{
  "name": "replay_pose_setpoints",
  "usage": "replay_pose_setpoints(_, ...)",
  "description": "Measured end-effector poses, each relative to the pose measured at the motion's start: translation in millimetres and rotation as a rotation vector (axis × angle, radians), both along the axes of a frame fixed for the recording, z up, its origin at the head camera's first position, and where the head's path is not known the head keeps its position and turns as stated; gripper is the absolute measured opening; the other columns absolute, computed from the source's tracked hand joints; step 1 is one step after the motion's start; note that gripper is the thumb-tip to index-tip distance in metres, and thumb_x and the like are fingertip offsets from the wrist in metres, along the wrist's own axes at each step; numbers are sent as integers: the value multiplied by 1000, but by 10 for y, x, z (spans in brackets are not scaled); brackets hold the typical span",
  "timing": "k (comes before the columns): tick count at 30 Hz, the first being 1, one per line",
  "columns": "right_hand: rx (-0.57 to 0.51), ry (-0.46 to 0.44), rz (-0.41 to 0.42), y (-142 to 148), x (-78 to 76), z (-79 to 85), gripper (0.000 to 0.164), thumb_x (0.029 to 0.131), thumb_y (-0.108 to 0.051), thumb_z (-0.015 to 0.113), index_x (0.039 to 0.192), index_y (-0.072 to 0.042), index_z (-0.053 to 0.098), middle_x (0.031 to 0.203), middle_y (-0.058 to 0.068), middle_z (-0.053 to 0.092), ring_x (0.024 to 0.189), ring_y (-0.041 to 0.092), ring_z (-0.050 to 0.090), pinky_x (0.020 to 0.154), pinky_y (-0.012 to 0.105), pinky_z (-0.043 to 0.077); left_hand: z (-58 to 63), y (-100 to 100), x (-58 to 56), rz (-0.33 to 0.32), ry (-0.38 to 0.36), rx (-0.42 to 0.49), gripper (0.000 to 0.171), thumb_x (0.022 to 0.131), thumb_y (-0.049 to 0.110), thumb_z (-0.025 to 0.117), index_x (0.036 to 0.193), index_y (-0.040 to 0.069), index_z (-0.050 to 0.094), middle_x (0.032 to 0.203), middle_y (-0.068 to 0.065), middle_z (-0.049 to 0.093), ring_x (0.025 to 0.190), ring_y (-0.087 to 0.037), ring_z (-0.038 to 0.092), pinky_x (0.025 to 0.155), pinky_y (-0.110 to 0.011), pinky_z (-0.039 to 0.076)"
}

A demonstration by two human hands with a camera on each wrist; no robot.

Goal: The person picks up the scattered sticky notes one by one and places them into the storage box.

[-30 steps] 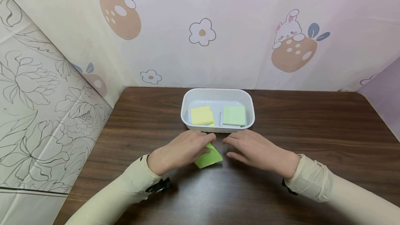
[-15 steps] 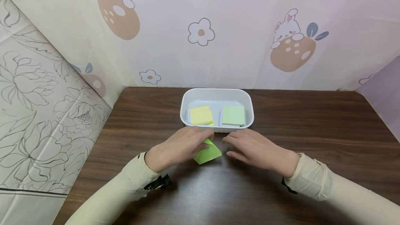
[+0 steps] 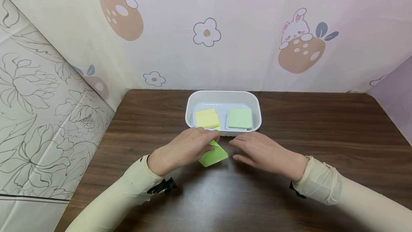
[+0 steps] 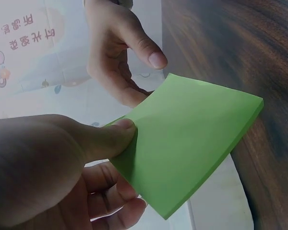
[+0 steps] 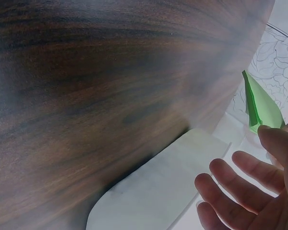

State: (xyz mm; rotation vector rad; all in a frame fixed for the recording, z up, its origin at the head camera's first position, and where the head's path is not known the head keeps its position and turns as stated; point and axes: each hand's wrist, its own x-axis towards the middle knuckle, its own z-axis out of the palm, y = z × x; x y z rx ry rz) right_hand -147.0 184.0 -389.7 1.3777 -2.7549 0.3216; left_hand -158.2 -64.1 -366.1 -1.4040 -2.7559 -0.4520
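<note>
My left hand (image 3: 181,149) pinches a bright green sticky note pad (image 3: 214,155) by one corner, just in front of the white box (image 3: 190,112). In the left wrist view the thumb lies on the face of the green pad (image 4: 192,134), with the other fingers behind it. My right hand (image 3: 265,151) hovers to the right of the pad, fingers loosely bent and holding nothing. The right wrist view has the fingers of the right hand (image 5: 249,191) spread a little beside the box wall (image 5: 144,187).
Inside the box, a stack of yellow sticky notes (image 3: 207,119) lies at the left and pale green ones (image 3: 240,118) at the right. The box stands on a dark wooden table (image 3: 315,128), near a patterned wall covering (image 3: 244,46) at the back.
The left hand has shifted slightly forward toward the box, carrying the green pad with it. The right hand has hardly moved.
</note>
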Motion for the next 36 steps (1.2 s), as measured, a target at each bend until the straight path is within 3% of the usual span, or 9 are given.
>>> replay_pose_setpoints(25, -4, 3, -12, 11, -26, 25, 33, 87, -33, 63, 111, -11, 64, 103, -4, 63, 96, 14, 59, 86, 37, 46, 119, -30, -20, 45, 6, -5, 15, 87, 18, 64, 95, 18, 51, 76, 11, 53, 69, -8, 47, 62, -24, 41)
replay_pose_setpoints(36, -18, 14, -3, 12, -53, 48, 32, 88, -34, 61, 111, -11, 63, 102, -5, 64, 96, 14, 59, 86, 37, 46, 141, -48, -38, 61, 26, -10, 16, 87, 20, 64, 99, 16, 55, 81, 10, 60, 71, -8, 48, 65, -26, 43)
